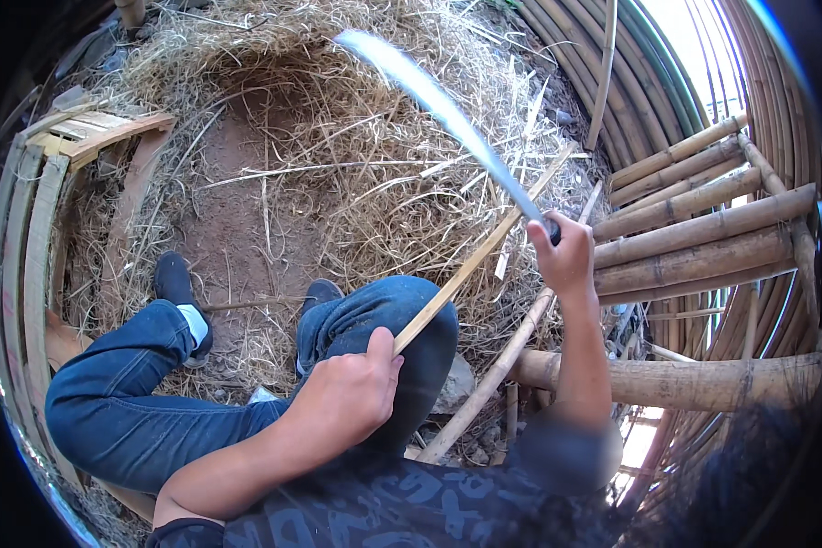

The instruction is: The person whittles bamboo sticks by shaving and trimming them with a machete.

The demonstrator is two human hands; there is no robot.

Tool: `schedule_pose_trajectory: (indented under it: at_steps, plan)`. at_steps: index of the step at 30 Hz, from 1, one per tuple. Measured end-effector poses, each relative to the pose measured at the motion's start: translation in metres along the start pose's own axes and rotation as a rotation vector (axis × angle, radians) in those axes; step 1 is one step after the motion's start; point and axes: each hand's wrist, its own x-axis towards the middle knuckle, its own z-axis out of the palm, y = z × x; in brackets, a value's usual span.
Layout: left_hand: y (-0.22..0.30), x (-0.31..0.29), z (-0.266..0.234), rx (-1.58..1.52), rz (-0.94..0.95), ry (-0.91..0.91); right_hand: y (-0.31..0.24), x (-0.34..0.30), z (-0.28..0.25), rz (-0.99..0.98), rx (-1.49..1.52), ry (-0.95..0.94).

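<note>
A long flat bamboo strip (473,263) slants from my lap up to the right. Its near end is gripped in my left hand (345,391), thumb laid along the strip, close above my bent knee. My right hand (564,253) is closed around the dark handle of a machete (447,119). The long, slightly curved bright blade points up and to the left. Near the handle the blade crosses the strip's far part; I cannot tell whether the two touch. Most of the handle is hidden by my fingers.
Bamboo shavings (374,192) cover the ground ahead, around a bare dirt patch (237,196). A wooden slat crate (41,237) stands at the left. Bamboo poles (694,242) are stacked at the right, with a thick pole (685,384) beside my right forearm. A thinner pole (489,379) leans beside my knee.
</note>
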Motion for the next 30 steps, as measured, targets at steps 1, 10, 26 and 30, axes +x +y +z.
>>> schedule_pose_trajectory:
  at_steps: [1,10,26,30]
  plan:
    - [0.001,0.000,-0.002,0.001,-0.003,-0.002,0.003,0.004,0.001,0.001,0.002,-0.002]
    - [0.004,0.004,-0.005,-0.032,-0.014,-0.033,0.029,0.017,0.004,0.145,-0.009,0.123]
    - [0.002,0.000,0.000,-0.043,0.000,-0.004,0.027,0.024,-0.016,0.085,-0.115,0.074]
    - [0.006,0.003,-0.005,-0.061,-0.020,-0.027,0.056,0.046,-0.009,0.275,-0.073,0.086]
